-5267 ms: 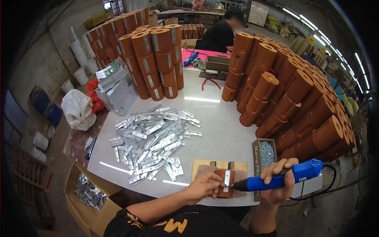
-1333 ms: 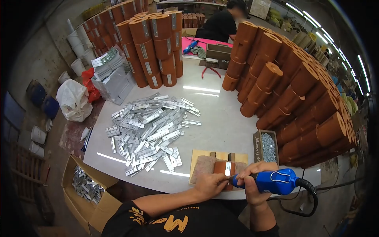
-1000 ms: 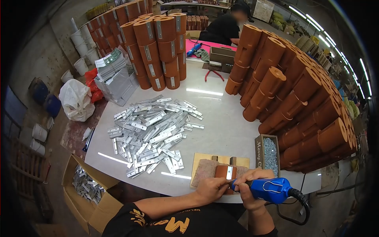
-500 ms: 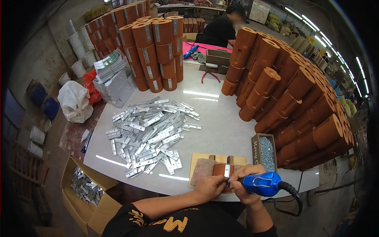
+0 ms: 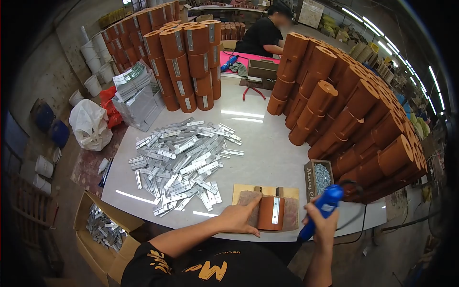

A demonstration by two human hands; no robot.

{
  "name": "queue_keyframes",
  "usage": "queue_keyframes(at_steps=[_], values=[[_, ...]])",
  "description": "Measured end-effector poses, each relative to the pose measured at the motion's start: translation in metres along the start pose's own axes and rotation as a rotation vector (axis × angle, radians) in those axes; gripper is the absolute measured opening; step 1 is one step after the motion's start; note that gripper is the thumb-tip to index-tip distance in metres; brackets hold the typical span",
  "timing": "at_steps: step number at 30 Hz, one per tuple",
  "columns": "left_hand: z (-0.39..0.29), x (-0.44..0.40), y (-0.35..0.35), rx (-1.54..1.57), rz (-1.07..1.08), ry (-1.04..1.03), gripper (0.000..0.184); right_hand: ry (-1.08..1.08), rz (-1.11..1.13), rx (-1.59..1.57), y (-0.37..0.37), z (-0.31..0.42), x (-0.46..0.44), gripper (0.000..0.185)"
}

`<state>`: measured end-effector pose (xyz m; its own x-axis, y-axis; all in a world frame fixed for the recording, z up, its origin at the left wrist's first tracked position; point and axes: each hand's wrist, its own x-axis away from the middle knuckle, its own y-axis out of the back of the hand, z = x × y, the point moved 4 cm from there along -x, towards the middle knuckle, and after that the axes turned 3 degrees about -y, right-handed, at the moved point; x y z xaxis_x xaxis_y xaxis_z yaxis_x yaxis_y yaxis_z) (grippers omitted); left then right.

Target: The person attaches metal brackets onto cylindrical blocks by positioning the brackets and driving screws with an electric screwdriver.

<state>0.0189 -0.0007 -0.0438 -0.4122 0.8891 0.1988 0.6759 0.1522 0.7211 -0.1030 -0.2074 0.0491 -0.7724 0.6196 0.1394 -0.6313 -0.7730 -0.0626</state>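
Left hand (image 5: 240,218) open, thumb and fingers spread beside the brown cylinder (image 5: 265,216), which lies metal strip (image 5: 276,210) upward on the padded board (image 5: 289,193) at the tabletop's (image 5: 272,148) near edge; right hand (image 5: 323,225) gripping the tilted blue driver (image 5: 331,195), right of board.

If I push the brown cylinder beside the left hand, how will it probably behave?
The brown cylinder may roll, given its curved side, though the pad on both sides could check it. It looks stiff, showing no sag.
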Motion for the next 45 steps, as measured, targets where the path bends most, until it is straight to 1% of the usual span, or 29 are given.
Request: queue_keyframes(at_steps=[2, 4, 7, 8, 12, 16, 18, 21, 24, 27, 33, 37, 41, 45], values=[[0.002, -0.003, 0.000, -0.013, 0.005, 0.016, 0.125, -0.143, 0.017, 0.095, 0.000, -0.030, 0.000, 0.026], [0.003, -0.005, 0.000, -0.019, 0.001, 0.017, 0.123, -0.223, 0.024, 0.120, 0.000, -0.053, 0.002, 0.029], [-0.001, -0.007, 0.001, 0.014, -0.019, 0.004, 0.118, -0.254, 0.095, 0.232, -0.004, -0.073, 0.006, 0.034], [-0.006, -0.007, 0.004, 0.043, -0.030, 0.005, 0.116, -0.219, 0.111, 0.243, -0.006, -0.075, 0.007, 0.035], [-0.024, -0.006, 0.013, 0.122, -0.092, -0.051, 0.110, -0.237, 0.103, 0.256, -0.008, -0.077, 0.013, 0.034], [-0.042, -0.006, 0.020, -0.023, -0.049, -0.062, 0.110, -0.254, 0.094, 0.174, -0.013, -0.074, 0.017, 0.033], [-0.047, -0.007, 0.022, -0.074, -0.026, -0.041, 0.111, -0.251, 0.112, 0.227, -0.011, -0.078, 0.015, 0.033], [-0.054, -0.009, 0.021, -0.073, 0.030, -0.028, 0.113, -0.240, 0.120, 0.257, -0.010, -0.084, 0.010, 0.034], [-0.041, -0.005, 0.017, -0.124, -0.120, -0.130, 0.120, -0.241, 0.121, 0.244, -0.009, -0.085, 0.011, 0.034], [-0.025, -0.004, 0.016, -0.026, 0.029, -0.031, 0.121, -0.243, 0.109, 0.231, -0.007, -0.089, 0.011, 0.034], [-0.037, -0.008, 0.010, -0.088, -0.039, -0.023, 0.118, -0.262, 0.099, 0.227, -0.006, -0.090, 0.009, 0.034], [-0.042, -0.008, 0.018, -0.112, 0.011, -0.026, 0.117, -0.304, 0.112, 0.187, -0.005, -0.091, 0.010, 0.034], [-0.045, -0.006, 0.018, -0.134, 0.014, -0.062, 0.117, -0.346, 0.213, 0.127, -0.009, -0.095, 0.012, 0.034], [-0.046, -0.003, 0.015, -0.136, -0.038, -0.090, 0.116, -0.280, 0.142, 0.166, -0.009, -0.091, 0.009, 0.034]])
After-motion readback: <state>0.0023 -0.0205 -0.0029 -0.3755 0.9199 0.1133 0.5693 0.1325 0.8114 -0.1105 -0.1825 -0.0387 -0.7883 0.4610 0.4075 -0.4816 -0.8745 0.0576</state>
